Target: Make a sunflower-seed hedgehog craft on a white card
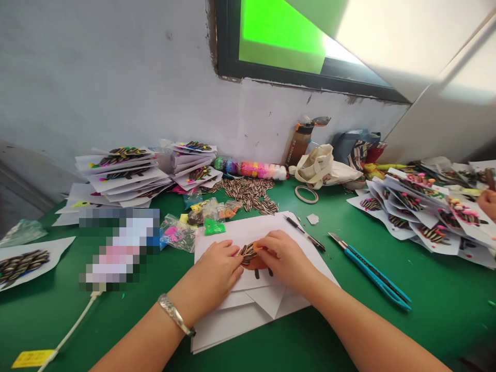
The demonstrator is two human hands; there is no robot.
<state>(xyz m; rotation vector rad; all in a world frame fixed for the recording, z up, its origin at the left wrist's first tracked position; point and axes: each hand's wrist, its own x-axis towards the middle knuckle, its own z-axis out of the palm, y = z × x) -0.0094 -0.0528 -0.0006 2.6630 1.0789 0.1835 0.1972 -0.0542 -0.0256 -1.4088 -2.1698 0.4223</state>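
Several striped sunflower seeds are stuck in a flat orange clay shape on a white paper sheet. Below the orange shape are two short dark leg-like pieces. My left hand, with a silver bracelet at the wrist, lies on the paper with its fingers stretched out and the tips at the shape's left edge. From the right, my right hand bends over the shape, thumb and fingers pinched together at its upper right. Whatever is between those fingers is hidden. More paper is stacked underneath.
Loose sunflower seeds lie behind the paper, beside clay packets. A blue cutter and black pen lie right. Finished-looking seed pictures are piled left and right. Another person's hand shows far right.
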